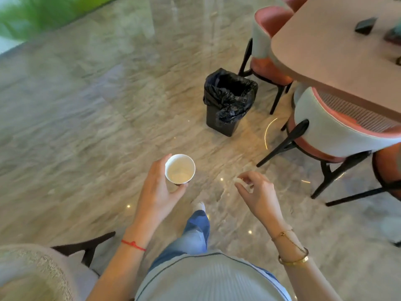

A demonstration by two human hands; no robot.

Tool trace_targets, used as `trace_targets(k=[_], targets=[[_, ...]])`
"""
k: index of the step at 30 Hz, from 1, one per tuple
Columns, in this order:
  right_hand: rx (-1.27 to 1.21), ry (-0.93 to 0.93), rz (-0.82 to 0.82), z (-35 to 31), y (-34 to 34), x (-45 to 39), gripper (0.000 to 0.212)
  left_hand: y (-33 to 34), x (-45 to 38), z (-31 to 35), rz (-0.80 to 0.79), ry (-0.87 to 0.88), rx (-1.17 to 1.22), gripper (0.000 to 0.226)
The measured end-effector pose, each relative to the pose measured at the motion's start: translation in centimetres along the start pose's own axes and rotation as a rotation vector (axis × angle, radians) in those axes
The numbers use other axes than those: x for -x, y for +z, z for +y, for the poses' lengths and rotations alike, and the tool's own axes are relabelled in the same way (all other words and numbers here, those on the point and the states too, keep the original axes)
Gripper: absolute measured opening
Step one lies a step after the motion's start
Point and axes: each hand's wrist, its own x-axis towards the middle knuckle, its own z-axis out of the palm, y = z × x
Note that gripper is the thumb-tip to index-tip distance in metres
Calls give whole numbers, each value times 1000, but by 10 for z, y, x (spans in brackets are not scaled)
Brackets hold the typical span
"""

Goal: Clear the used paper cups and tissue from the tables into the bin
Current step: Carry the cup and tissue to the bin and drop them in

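My left hand [159, 187] grips a white paper cup [180, 169] upright by its side, its inside showing no contents. My right hand [258, 192] pinches a small crumpled white tissue [240, 182] between thumb and fingers. A black bin [221, 120] lined with a black bag [230, 94] stands on the floor ahead and slightly right of both hands, its mouth open. Both hands hover over the floor, well short of the bin.
A pinkish table [325, 53] fills the upper right with dark objects [365, 26] on it. Pink-and-white chairs [338, 131] with black legs stand right of the bin. Another chair [32, 270] is at the lower left. Polished stone floor [97, 127] lies ahead; green plants [32, 14] at far left.
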Motion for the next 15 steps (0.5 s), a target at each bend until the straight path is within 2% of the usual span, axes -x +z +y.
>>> trace_targets(k=[10,15], targets=[[6,84,132,14,-20,-235,8,49,-262,13,-102,173,-35,74],[13,138,139,32,-22,-322,10,89,-362,19,-167,180,-37,74]])
